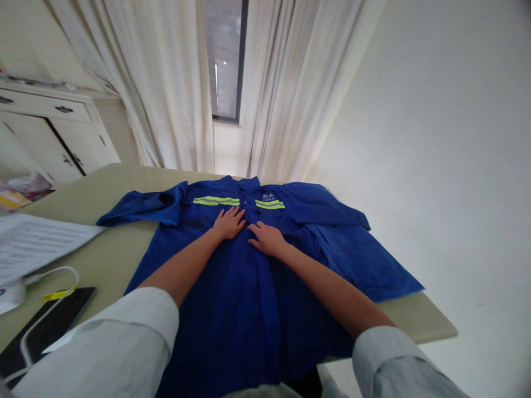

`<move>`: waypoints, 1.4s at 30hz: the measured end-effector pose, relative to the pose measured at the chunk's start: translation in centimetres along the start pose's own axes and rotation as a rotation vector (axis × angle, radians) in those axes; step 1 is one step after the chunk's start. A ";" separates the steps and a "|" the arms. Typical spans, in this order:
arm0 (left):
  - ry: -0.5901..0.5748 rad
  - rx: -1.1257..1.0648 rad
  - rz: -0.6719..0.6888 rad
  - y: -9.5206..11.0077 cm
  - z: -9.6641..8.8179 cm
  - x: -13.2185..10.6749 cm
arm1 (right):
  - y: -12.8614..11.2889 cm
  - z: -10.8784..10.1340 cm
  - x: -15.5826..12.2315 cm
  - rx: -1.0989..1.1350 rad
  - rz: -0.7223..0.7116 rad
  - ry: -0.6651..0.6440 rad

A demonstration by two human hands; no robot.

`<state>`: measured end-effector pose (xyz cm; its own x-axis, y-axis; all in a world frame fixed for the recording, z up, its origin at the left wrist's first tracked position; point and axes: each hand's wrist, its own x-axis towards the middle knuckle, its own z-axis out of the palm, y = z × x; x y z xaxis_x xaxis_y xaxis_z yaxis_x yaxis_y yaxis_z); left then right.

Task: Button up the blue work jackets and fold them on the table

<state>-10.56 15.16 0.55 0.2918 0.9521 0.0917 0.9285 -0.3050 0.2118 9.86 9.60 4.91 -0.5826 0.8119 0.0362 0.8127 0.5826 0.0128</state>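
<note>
A dark blue work jacket [224,309] lies spread front side up on the table, collar at the far end. Yellow-green and grey reflective strips cross its chest, and small pale print shows above the right-hand strip. My left hand [229,222] rests on the jacket beside the front placket, fingers spread just under the left strip. On the other side of the placket is my right hand [267,239], touching the cloth, its visible fingers apart. Folded blue cloth [365,260] lies under the right-hand sleeve; I cannot tell whether it is a separate garment.
Printed paper [37,243] lies on the pale green table [120,176] at the left. Nearer are a black flat device [62,320], a white cable [31,329] and a yellow tag. Beyond stand a white cabinet [53,127] and cream curtains [166,83]; a white wall [448,166] rises at the right.
</note>
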 end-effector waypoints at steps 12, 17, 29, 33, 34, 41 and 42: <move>0.066 -0.059 0.162 1.2 1.4 -2.2 | -1.5 -0.1 1.2 -0.204 -0.146 -0.064; 0.069 -0.067 0.151 1.4 1.3 -2.7 | -1.1 0.0 1.2 -0.100 -0.075 -0.073; 0.147 -0.134 0.258 1.3 0.7 -3.2 | -1.6 0.6 1.1 -0.131 -0.051 -0.063; 0.140 -0.149 0.296 1.4 0.6 -3.2 | -2.0 0.8 1.0 -0.134 0.058 -0.046; 0.135 -0.151 0.292 1.4 0.6 -3.2 | -2.0 0.8 1.0 -0.140 0.074 -0.051; 0.081 -0.123 0.224 1.7 0.2 -3.5 | -1.7 -0.3 0.8 -0.198 -0.150 -0.087; 0.059 -0.120 0.224 1.7 0.2 -3.6 | -1.6 -0.5 0.6 -0.208 -0.200 -0.095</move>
<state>-9.94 11.22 0.42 0.4704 0.8583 0.2051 0.8072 -0.5124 0.2930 8.16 9.14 5.44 -0.7217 0.6873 -0.0815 0.6607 0.7193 0.2148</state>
